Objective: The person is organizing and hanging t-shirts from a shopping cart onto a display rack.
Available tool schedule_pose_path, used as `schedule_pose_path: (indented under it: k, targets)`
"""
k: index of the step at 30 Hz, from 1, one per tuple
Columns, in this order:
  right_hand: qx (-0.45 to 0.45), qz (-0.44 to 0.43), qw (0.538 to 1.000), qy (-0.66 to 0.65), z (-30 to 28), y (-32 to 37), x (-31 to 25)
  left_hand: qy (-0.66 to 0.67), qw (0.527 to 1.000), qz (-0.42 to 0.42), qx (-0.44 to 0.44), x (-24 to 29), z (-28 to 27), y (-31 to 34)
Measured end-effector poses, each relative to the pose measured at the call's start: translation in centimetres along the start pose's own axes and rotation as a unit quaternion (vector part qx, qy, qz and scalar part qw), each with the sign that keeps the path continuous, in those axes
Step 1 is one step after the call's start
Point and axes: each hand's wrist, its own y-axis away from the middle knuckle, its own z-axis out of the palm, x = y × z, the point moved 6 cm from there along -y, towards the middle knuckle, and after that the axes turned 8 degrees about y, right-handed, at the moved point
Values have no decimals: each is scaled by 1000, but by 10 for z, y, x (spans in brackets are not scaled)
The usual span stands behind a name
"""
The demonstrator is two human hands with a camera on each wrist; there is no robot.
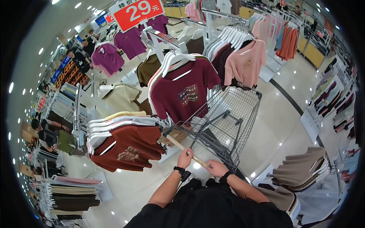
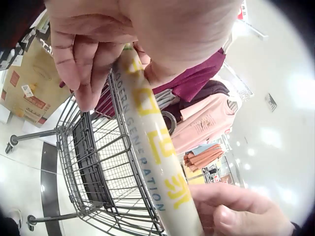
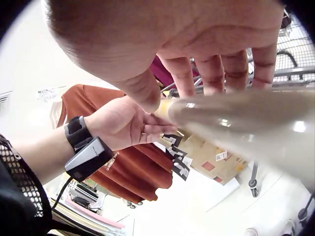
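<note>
Both hands are on the pale, tube-shaped handle (image 1: 176, 141) of a wire shopping cart (image 1: 249, 110). The left hand (image 1: 185, 158) grips it near its middle; in the left wrist view its fingers (image 2: 88, 73) drape over one side and the thumb lies on the other. Toward the right end, the right hand (image 1: 217, 168) holds the same bar, its fingers (image 3: 211, 73) reaching over the far side with the thumb opposite. Yellow characters and "MODERN GENERATION" run along the handle (image 2: 155, 132). Wire mesh and a dark flap panel (image 2: 91, 157) show in the cart.
Close by the cart's left hang a rust-brown shirt (image 1: 129, 148) and a maroon shirt (image 1: 186, 91); a pink shirt (image 1: 247, 62) hangs beyond. A cardboard box (image 2: 42, 83) stands beside the cart. Brown garments (image 1: 300, 167) hang at right. People (image 1: 51, 133) are at left.
</note>
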Motion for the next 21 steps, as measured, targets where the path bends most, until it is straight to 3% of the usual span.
schedule_pose_path:
  k: [4, 6, 7, 11, 12, 14, 16, 17, 19, 21]
  targets:
    - [25, 22, 999, 29, -28, 21, 32, -11, 996, -4, 84, 0, -24, -14]
    - [9, 49, 996, -69, -29, 29, 46, -46, 991, -14, 122, 0, -41, -22]
    - [48, -10, 996, -80, -34, 31, 41, -46, 991, -9, 125, -6, -48, -31]
    - [2, -18, 997, -70, -24, 21, 39, 35, 986, 39, 161, -21, -71, -60]
    - [-28, 3, 996, -80, -25, 15, 29, 45, 986, 38, 155, -29, -76, -70]
    - [-40, -39, 996, -66, -12, 3, 27, 87, 984, 56, 148, -42, -85, -89]
    - [-32, -70, 994, -75, -13, -8, 13, 18, 993, 65, 100, -30, -96, -88]
    - [-32, -67, 995, -70, -20, -12, 9, 7, 997, 25, 67, -18, -100, -79]
    - [-67, 37, 995, -72, -39, -25, 10, -1, 999, -18, 31, -16, -96, -68]
    - [-4, 51, 996, -74, -71, -33, 16, 8, 1000, 7, -7, -27, -86, -55]
